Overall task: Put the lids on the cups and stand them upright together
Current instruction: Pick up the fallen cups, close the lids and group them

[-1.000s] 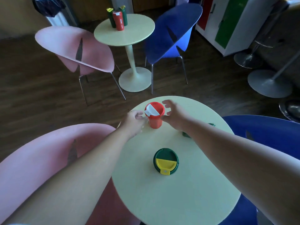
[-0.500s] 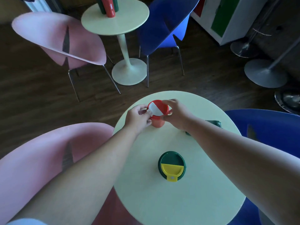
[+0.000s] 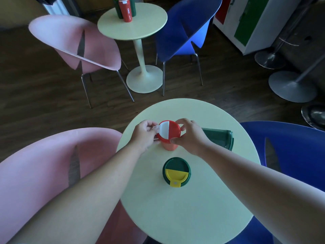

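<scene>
**Step in hand: seating the red lid on the red cup.**

The cup stands upright on the table, directly beneath the fingers of both hands. The lid sits on its mouth. We cannot tell whether it is fully home.

**Finger state**
- The right hand curls round the lid's rim, with the thumb on the near edge and the fingers on the far edge.
- The left hand pinches the white flap at the lid's left side between thumb and forefinger. Its remaining fingers are curled in below.

**Procedure, as we judge it**
1. We press straight down through the right-hand fingers, evenly round the rim, so the lid does not cock to one side.
2. We close the flap only once the rim is seated. A sideways pull from the left pinch could tip the cup.
3. We check that the cup's base is flat on the table before letting go.

**Remaining parts**
- The green lid lies flat on our side of the fingers, well apart from them.
- The green cup lies on its side just right of the right hand. It has no lid on and is not yet upright.
</scene>
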The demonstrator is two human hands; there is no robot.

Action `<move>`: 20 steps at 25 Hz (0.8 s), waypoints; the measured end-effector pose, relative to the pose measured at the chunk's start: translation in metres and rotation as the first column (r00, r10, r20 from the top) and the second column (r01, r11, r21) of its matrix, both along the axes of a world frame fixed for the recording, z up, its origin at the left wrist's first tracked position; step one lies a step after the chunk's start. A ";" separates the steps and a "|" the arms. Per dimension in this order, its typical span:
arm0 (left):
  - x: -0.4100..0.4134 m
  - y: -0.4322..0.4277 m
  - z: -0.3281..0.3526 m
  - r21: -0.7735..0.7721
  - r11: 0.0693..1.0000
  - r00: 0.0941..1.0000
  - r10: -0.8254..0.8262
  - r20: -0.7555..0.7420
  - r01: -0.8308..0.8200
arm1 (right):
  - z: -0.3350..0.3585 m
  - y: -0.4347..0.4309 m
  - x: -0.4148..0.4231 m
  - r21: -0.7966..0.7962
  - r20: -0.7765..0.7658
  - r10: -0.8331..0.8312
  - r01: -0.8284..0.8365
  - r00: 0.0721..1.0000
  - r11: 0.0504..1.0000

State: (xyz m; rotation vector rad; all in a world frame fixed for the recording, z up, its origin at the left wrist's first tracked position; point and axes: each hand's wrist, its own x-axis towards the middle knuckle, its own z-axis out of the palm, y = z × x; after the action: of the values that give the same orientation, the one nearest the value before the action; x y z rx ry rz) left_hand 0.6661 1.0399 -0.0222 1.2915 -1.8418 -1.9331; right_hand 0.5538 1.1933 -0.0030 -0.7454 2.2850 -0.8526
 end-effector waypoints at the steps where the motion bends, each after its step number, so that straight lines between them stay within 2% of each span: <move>1: 0.003 0.003 0.000 -0.012 1.000 1.000 -0.006 0.010 0.006 | -0.001 0.004 0.002 0.003 0.002 0.011 -0.011 1.000 1.000; 5: 0.012 0.013 0.001 -0.066 0.997 0.999 -0.044 0.021 0.046 | -0.003 0.018 0.004 0.024 0.040 0.047 -0.048 0.998 0.999; 9: 0.024 0.023 0.004 -0.128 0.992 1.000 0.013 0.014 -0.012 | 0.002 0.018 -0.005 -0.003 0.045 0.084 -0.084 0.995 0.996; 15: 0.030 0.044 0.004 -0.044 0.989 0.990 0.140 -0.005 -0.140 | 0.002 0.003 -0.011 0.002 0.105 0.209 -0.210 0.972 0.978; 20: 0.030 0.043 0.003 -0.017 0.990 0.990 0.140 -0.026 -0.141 | -0.001 0.014 -0.010 -0.064 0.126 0.178 -0.171 0.976 0.983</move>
State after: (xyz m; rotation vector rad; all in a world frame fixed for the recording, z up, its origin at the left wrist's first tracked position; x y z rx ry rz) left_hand 0.6956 1.0828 -0.0191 1.3464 -1.7039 -1.8467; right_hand 0.5437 1.2070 -0.0039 -0.8727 2.0543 -0.8559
